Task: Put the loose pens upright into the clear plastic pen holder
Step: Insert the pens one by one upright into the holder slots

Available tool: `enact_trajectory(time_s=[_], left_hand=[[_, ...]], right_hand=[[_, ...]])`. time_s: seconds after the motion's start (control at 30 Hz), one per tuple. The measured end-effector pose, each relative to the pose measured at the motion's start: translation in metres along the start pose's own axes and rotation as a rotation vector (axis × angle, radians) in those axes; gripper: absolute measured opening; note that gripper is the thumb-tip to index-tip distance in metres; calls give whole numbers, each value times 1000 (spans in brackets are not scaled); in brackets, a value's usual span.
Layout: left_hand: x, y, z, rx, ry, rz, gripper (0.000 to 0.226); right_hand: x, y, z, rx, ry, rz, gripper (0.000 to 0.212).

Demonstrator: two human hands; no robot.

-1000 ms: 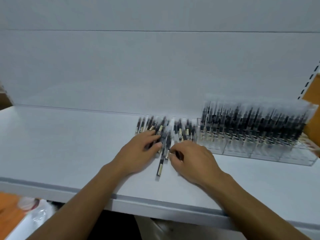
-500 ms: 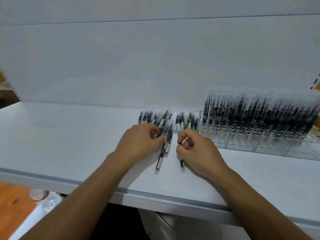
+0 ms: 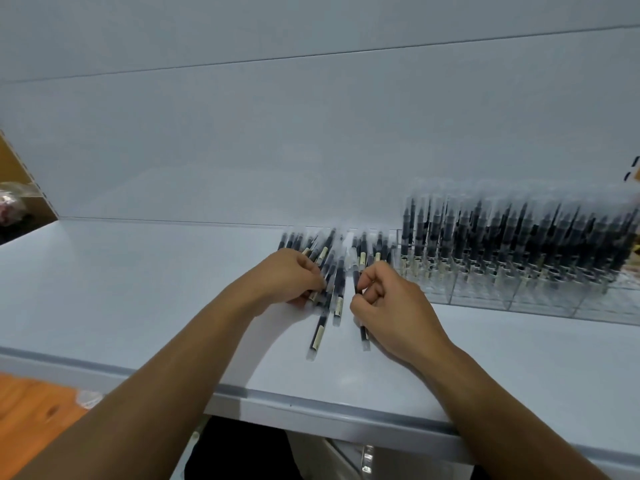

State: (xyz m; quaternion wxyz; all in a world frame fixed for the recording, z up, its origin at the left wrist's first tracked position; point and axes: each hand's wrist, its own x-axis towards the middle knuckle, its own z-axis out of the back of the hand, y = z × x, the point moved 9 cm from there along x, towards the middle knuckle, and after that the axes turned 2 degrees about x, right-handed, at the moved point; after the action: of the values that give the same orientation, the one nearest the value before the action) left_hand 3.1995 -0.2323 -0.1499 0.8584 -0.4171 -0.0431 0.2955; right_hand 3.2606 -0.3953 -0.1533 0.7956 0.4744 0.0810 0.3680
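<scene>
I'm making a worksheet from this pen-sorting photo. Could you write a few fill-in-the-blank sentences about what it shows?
1. The clear pen holder stands to the ___ of the loose pens.
2. The pens inside it stand ___.
3. The right hand pinches a single ___ between thumb and forefinger.
4. The loose pens lie flat on a ___ shelf.

Missing words: right; upright; pen; white.

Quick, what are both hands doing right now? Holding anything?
Left hand: closed, fingers curled round a few loose pens.
Right hand: closed, pinching one pen.
</scene>
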Motion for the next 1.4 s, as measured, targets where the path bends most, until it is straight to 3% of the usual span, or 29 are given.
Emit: enact_trajectory(time_s=[0.07, 0.27, 0.47, 0.63, 0.8, 0.93, 1.13, 1.4], left_hand=[[-1, -1, -4, -19, 38, 19, 16], [-1, -2, -1, 86, -50, -14, 11], [-40, 24, -4, 252, -88, -19, 54], [-51, 13, -15, 453, -141, -112, 39], [-53, 4, -5, 506, -206, -123, 20], [-56, 9, -2, 368, -207, -135, 21], [-60, 15, -1, -62, -183, -196, 24], [-56, -42, -40, -513, -14, -394, 19]], right_hand=[[0, 0, 0, 15, -3, -5, 15], [1, 0, 3, 34, -28, 2, 13], [1, -1, 6, 44, -63, 7, 13], [1, 0, 5, 55, -44, 24, 13], [-1, 4, 2, 68, -6, 34, 15], [-5, 7, 11, 114, -18, 28, 15], [-19, -1, 26, 267, -52, 0, 20], [-40, -18, 71, 373, -165, -14, 16]])
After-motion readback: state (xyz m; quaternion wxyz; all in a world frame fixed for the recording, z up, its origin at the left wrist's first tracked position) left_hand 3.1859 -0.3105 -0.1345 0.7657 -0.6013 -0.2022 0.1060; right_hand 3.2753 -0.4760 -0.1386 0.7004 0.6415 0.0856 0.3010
